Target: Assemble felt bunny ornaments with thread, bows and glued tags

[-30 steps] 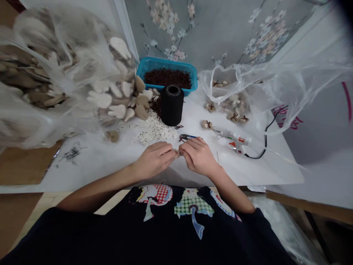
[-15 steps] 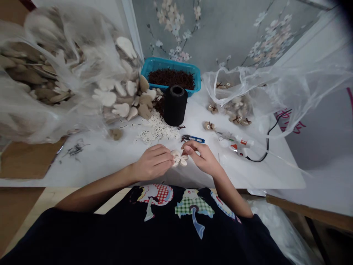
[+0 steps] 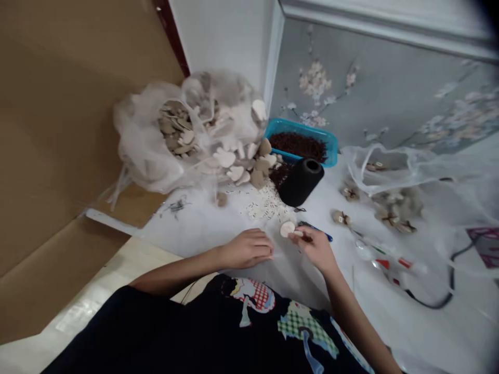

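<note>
My right hand (image 3: 316,250) pinches a cream, rabbit-shaped felt piece (image 3: 287,228) by its ear end, its round part pointing left. Apart from it, my left hand (image 3: 247,249) rests low over the white table with fingers curled together; whatever they hold, if anything, is hidden. Partly behind my right hand lie blue-handled thread snips (image 3: 325,235). Small white printed tags (image 3: 267,205) are scattered just beyond my hands. A black thread cone (image 3: 301,183) stands behind the tags.
A blue basket (image 3: 332,150) holds brown bows. Left of it, plastic bags (image 3: 136,140) spill cream and tan felt pieces (image 3: 257,179). Rightward are a glue gun (image 3: 384,264) with its cord, finished bow-trimmed pieces (image 3: 341,217) and another clear bag (image 3: 424,171). Cardboard (image 3: 78,104) stands far left.
The view has turned left. My left hand has let go of the felt piece and moved apart from it; my right hand now holds it alone.
</note>
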A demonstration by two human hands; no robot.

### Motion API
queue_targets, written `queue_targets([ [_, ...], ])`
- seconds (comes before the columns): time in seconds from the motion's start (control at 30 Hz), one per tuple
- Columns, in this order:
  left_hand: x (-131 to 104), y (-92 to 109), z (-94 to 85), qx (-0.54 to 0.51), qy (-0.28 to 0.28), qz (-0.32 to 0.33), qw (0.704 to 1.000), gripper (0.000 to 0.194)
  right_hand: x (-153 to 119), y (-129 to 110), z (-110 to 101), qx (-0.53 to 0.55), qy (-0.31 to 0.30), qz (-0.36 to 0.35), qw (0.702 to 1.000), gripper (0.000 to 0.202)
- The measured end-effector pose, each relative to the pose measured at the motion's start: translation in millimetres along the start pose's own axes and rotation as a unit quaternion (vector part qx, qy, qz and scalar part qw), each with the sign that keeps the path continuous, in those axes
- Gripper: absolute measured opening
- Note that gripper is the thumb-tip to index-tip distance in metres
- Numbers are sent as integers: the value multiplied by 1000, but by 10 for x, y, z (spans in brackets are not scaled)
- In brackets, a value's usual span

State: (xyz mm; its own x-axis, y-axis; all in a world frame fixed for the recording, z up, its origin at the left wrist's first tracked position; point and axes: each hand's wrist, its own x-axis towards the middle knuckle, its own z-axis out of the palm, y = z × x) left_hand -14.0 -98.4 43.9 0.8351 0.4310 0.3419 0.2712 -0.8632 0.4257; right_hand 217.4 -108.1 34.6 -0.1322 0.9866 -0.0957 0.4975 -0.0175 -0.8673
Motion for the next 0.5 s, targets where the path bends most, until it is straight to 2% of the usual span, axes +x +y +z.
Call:
queue_targets([
  [0.07, -111, -7, 54, 21, 4, -52, 998, 22, 232, -174, 172, -31, 37, -42, 998, 19],
  [0.1, -158, -15, 82, 36, 11, -75, 997, 18, 353, -292, 278, -36, 35, -71, 996, 22],
  [0.23, -321, -100, 138, 93, 57, -159, 981, 9, 720, -714, 690, 20, -19, -144, 989, 50],
  [0.3, -401, -171, 103, 113, 81, -199, 970, 15, 757, -760, 795, 56, -38, -166, 984, 55],
  [0.37, -466, -254, 29, 121, 99, -226, 962, 19, 702, -675, 803, 77, -25, -196, 977, 48],
  [0.4, -484, -301, -17, 119, 103, -232, 960, 20, 657, -599, 776, 77, 6, -212, 974, 43],
  [0.43, -486, -357, -66, 116, 102, -236, 959, 20, 613, -513, 733, 65, 67, -229, 969, 39],
  [0.5, -432, -502, -166, 112, 93, -242, 959, 20, 562, -343, 625, 21, 236, -246, 940, 39],
])
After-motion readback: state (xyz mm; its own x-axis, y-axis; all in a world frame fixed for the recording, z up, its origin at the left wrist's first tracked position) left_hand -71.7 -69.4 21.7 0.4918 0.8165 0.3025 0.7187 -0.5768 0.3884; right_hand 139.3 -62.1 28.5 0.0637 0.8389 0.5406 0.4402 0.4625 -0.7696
